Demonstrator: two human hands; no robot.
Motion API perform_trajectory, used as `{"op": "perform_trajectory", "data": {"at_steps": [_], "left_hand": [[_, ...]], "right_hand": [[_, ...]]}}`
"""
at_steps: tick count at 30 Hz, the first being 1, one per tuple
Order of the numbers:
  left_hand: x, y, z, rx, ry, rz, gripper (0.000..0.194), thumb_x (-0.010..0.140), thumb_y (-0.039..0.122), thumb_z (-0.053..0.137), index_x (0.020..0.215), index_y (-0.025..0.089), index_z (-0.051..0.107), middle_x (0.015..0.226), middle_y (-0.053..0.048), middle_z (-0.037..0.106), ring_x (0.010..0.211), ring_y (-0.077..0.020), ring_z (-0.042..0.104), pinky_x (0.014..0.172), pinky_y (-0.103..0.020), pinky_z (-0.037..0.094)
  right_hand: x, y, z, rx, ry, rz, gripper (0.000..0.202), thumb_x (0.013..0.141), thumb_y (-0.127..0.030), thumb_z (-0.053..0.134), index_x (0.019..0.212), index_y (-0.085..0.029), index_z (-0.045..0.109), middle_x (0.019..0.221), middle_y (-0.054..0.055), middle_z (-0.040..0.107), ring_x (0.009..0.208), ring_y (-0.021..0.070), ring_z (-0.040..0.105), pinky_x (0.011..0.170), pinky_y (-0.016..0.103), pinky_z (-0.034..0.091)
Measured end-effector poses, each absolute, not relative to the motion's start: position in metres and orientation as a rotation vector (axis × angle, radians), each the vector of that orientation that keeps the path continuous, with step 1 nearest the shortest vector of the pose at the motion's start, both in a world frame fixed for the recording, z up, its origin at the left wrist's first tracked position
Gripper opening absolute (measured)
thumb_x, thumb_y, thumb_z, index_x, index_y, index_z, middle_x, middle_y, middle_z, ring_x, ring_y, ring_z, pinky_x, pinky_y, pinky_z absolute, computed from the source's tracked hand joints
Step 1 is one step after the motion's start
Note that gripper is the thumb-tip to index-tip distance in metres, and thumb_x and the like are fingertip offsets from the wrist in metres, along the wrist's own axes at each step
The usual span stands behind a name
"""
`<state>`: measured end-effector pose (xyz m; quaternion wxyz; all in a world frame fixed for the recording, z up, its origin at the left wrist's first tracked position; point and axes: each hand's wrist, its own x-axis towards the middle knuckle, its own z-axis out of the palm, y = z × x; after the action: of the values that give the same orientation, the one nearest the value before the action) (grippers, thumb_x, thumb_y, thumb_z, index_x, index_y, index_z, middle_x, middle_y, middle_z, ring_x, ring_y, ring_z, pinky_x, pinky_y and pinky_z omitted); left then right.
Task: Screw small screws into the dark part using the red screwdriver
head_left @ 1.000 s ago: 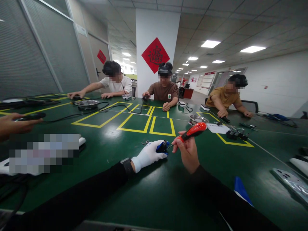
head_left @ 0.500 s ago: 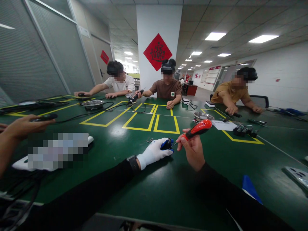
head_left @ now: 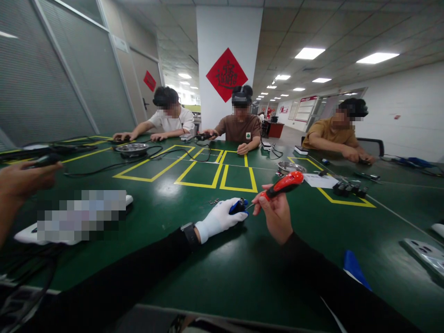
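Observation:
My left hand (head_left: pixel 219 219), in a white glove with blue fingertips, is closed around a small black part (head_left: pixel 240 203) just above the green table. Much of that part is hidden by the glove. My bare right hand (head_left: pixel 277 215) grips a screwdriver (head_left: pixel 286 182) by its red and black handle. The thin shaft slants down to the left and its tip reaches the black part; the exact contact point is too small to make out. A few tiny metal pieces, probably screws (head_left: pixel 214 201), lie on the table just beyond my left hand.
Yellow tape outlines (head_left: pixel 239 190) mark the green table (head_left: pixel 222 273). Metal bowls (head_left: pixel 132 149), black parts (head_left: pixel 349 188) and white paper (head_left: pixel 317 180) lie farther off. A blue-and-white item (head_left: pixel 356 270) is at right, a power strip (head_left: pixel 425 259) beyond. Several co-workers sit around; one's hand (head_left: pixel 31 178) enters left.
My hands and the screwdriver keep nearly the same pose, while the view shifts slightly. The co-worker opposite has lowered a dark tool, and the hand at left has drawn back leftward.

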<state>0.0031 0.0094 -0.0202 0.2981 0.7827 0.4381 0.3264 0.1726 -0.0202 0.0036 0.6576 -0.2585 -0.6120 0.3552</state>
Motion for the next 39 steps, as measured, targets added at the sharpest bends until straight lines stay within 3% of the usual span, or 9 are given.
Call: {"op": "perform_trajectory", "data": {"at_steps": [8, 13, 20, 26, 30, 34, 39], "left_hand": [[0.002, 0.007, -0.016, 2.164, 1.18, 0.872, 0.035, 0.078, 0.045, 0.056, 0.098, 0.018, 0.061, 0.084, -0.001, 0.065, 0.074, -0.0163, 0.059, 0.069, -0.026, 0.044], [0.003, 0.006, -0.017, 2.182, 1.176, 0.876, 0.032, 0.079, 0.046, 0.054, 0.095, 0.019, 0.061, 0.084, 0.0, 0.065, 0.073, -0.0161, 0.059, 0.069, -0.026, 0.044], [0.003, 0.006, -0.016, 2.169, 1.176, 0.871, 0.035, 0.079, 0.046, 0.054, 0.1, 0.019, 0.06, 0.085, -0.001, 0.066, 0.077, -0.0177, 0.06, 0.073, -0.028, 0.045], [0.003, 0.005, -0.015, 2.211, 1.18, 0.89, 0.03, 0.079, 0.042, 0.055, 0.097, 0.019, 0.06, 0.088, -0.002, 0.066, 0.079, -0.0179, 0.059, 0.073, -0.027, 0.045], [0.003, 0.006, -0.016, 2.185, 1.165, 0.872, 0.031, 0.08, 0.042, 0.054, 0.098, 0.018, 0.06, 0.085, -0.002, 0.066, 0.074, -0.017, 0.059, 0.07, -0.027, 0.045], [0.003, 0.006, -0.017, 2.163, 1.167, 0.885, 0.031, 0.079, 0.042, 0.055, 0.097, 0.018, 0.06, 0.085, -0.002, 0.066, 0.073, -0.0166, 0.059, 0.068, -0.027, 0.044], [0.002, 0.006, -0.018, 2.153, 1.165, 0.868, 0.032, 0.08, 0.045, 0.053, 0.097, 0.019, 0.06, 0.076, 0.0, 0.065, 0.068, -0.0158, 0.059, 0.065, -0.026, 0.044]], "right_hand": [[0.172, -0.023, 0.01, -0.623, -1.319, 0.912, 0.035, 0.082, -0.026, 0.061, 0.111, -0.024, 0.042, 0.077, -0.002, 0.065, 0.05, 0.0122, 0.062, 0.049, 0.027, 0.051], [0.174, -0.024, 0.015, -0.6, -1.313, 1.019, 0.033, 0.089, -0.031, 0.049, 0.12, -0.023, 0.042, 0.086, 0.001, 0.066, 0.061, 0.0144, 0.067, 0.059, 0.031, 0.055], [0.172, -0.022, 0.017, -0.656, -1.303, 0.958, 0.03, 0.077, -0.028, 0.066, 0.092, -0.022, 0.04, 0.069, -0.005, 0.064, 0.041, 0.0102, 0.057, 0.04, 0.024, 0.048], [0.174, -0.026, 0.02, -0.625, -1.325, 1.076, 0.036, 0.084, -0.031, 0.056, 0.116, -0.022, 0.043, 0.082, 0.0, 0.065, 0.055, 0.0135, 0.064, 0.048, 0.029, 0.054], [0.174, -0.026, 0.02, -0.694, -1.357, 0.946, 0.027, 0.077, -0.03, 0.066, 0.097, -0.017, 0.055, 0.088, 0.006, 0.069, 0.045, 0.0103, 0.059, 0.043, 0.027, 0.051], [0.174, -0.023, 0.021, -0.695, -1.349, 0.924, 0.027, 0.07, -0.026, 0.073, 0.083, -0.018, 0.051, 0.072, 0.003, 0.069, 0.04, 0.0116, 0.057, 0.039, 0.026, 0.049], [0.179, -0.02, 0.021, -0.612, -1.381, 1.096, 0.034, 0.082, -0.029, 0.06, 0.113, -0.019, 0.049, 0.081, 0.001, 0.068, 0.057, 0.0139, 0.065, 0.055, 0.031, 0.054]]}}
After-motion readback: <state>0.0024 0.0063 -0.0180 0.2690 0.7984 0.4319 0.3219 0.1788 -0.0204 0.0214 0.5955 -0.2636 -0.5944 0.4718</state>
